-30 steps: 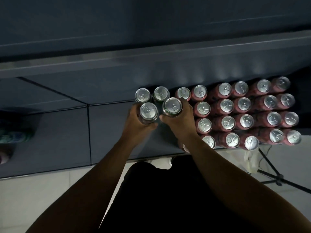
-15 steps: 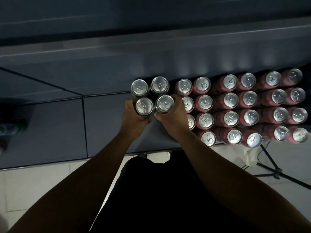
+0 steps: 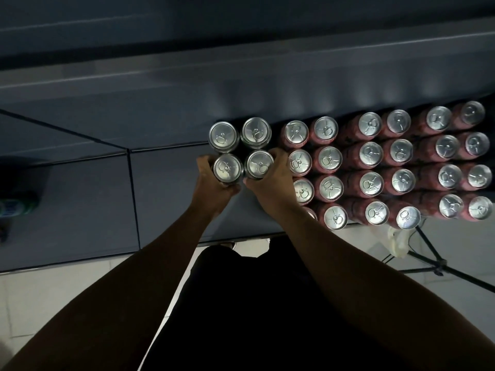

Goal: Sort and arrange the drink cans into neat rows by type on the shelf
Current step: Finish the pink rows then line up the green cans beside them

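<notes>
Two dark cans are gripped side by side at about 11 o'clock of frame centre: the left can (image 3: 227, 167) is wrapped by the left hand (image 3: 211, 187) and the right can (image 3: 259, 165) by the right hand (image 3: 277, 180), with fingers curled round each body. Whether the bases are seated on the shelf (image 3: 166, 188) cannot be told (the can sides are hidden by the hands).

At 12 o'clock of them the back pair (image 3: 223, 136) of dark cans is stood by the rear wall. At 3 o'clock the red-can block (image 3: 371, 153) is packed four deep. A tripod (image 3: 439, 263) is seen on the floor at 4 o'clock.

Risks, as judged:
- The right hand is wedged against the nearest red column, so a red can could be clipped on withdrawal. The front red row is set at the shelf edge, so a drop to the floor is possible.
- If a can is released tilted, the back pair may be nudged out of line.

Orientation: both held cans are upright, long axis vertical, lids toward the camera. Tab headings can't be read reliably.
</notes>
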Demonstrator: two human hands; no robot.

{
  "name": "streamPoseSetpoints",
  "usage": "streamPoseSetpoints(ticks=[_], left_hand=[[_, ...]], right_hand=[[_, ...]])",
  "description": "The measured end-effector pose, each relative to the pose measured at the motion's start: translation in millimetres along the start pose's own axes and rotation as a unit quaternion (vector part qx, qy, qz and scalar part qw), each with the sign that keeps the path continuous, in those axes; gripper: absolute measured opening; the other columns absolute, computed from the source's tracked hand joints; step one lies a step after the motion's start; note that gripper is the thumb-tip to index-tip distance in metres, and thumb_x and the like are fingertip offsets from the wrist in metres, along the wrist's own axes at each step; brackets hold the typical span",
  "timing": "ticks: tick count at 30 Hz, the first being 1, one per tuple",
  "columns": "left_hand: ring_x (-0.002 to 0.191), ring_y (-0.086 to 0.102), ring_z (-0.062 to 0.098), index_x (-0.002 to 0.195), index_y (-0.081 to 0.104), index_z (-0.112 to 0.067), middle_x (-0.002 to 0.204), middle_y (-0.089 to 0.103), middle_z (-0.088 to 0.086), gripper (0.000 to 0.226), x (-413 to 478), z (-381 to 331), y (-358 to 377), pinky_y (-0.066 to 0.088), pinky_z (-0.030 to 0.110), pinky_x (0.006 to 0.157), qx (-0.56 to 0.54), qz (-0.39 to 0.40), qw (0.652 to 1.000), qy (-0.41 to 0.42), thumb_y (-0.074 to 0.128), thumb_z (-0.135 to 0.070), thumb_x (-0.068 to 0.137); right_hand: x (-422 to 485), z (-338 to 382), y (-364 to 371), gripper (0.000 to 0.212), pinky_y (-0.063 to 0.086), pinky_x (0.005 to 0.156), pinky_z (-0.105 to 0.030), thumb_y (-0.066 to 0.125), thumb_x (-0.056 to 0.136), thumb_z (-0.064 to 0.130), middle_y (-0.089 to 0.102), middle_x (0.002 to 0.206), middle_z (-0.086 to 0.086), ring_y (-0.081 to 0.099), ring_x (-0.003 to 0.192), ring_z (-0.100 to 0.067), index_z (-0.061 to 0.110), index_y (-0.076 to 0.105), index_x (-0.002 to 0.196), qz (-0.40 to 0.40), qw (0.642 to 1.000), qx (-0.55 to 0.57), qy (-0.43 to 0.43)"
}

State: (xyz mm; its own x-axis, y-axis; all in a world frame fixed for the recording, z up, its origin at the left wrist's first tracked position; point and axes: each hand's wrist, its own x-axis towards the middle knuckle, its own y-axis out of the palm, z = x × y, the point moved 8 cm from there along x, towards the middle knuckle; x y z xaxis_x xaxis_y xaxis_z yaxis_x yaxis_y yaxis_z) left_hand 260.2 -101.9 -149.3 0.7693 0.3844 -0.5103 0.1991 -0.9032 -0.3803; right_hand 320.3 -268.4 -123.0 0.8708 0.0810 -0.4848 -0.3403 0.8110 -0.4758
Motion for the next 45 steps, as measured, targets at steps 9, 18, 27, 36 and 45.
streamPoseSetpoints(ticks=[9, 18, 27, 36, 45], left_hand=[[0.094, 0.062, 0.008, 0.119, 0.035, -0.028, 0.105, 0.06, -0.014, 0.084, -5.0, -3.9, -0.8, 0.056, 0.048, 0.091, -0.037, 0.009, 0.999, 0.003, 0.087, -0.038, 0.054], [0.103, 0.06, 0.015, 0.131, 0.046, -0.014, 0.115, 0.062, -0.005, 0.074, -10.2, -18.4, -11.6, 0.043, 0.017, 0.076, 0.056, 0.02, 0.998, 0.026, 0.088, -0.009, 0.07], [0.137, 0.044, 0.03, 0.154, 0.027, -0.031, 0.158, 0.039, -0.003, 0.083, -40.4, -42.7, -52.2, 0.043, 0.047, 0.101, 0.286, -0.006, 0.955, 0.079, 0.075, -0.037, 0.086], [0.134, 0.042, 0.041, 0.146, 0.037, -0.019, 0.151, 0.042, 0.006, 0.064, -69.6, -58.6, -80.3, 0.043, 0.056, 0.101, 0.451, -0.043, 0.872, 0.185, 0.059, -0.049, 0.094], [0.14, 0.033, 0.044, 0.149, 0.032, -0.021, 0.156, 0.034, 0.004, 0.061, -145.5, -39.2, -119.6, 0.034, 0.059, 0.11, 0.463, -0.117, 0.863, 0.165, 0.048, -0.053, 0.099]], right_hand=[[-0.7, 1.0, 0.5, 0.079, 0.038, 0.088, -0.02, 0.086, 0.075, 0.015, 0.051, 0.137, -0.01, 0.055, 0.12, -0.024, 0.007, 0.04, 0.138, -0.003, 1.0, -0.023, 0.003], [-7.4, 12.6, -2.8, 0.091, 0.045, 0.095, -0.032, 0.082, 0.078, 0.018, 0.038, 0.152, -0.009, 0.049, 0.131, -0.028, 0.015, 0.028, 0.151, 0.03, 0.996, -0.077, -0.016], [-30.5, 46.9, -16.1, 0.07, 0.041, 0.08, -0.035, 0.066, 0.089, 0.034, 0.043, 0.147, -0.005, 0.051, 0.127, -0.032, 0.017, 0.036, 0.15, -0.014, 0.983, -0.172, -0.055], [-82.2, 82.6, -0.1, 0.058, 0.048, 0.094, -0.044, 0.055, 0.096, 0.037, 0.032, 0.161, -0.001, 0.038, 0.143, -0.03, 0.015, 0.039, 0.148, -0.036, 0.946, -0.302, -0.11], [-150.8, 97.0, 31.5, 0.053, 0.032, 0.113, -0.045, 0.044, 0.099, 0.042, 0.039, 0.156, -0.003, 0.036, 0.142, -0.032, 0.023, 0.041, 0.149, 0.002, 0.891, -0.434, -0.136]])
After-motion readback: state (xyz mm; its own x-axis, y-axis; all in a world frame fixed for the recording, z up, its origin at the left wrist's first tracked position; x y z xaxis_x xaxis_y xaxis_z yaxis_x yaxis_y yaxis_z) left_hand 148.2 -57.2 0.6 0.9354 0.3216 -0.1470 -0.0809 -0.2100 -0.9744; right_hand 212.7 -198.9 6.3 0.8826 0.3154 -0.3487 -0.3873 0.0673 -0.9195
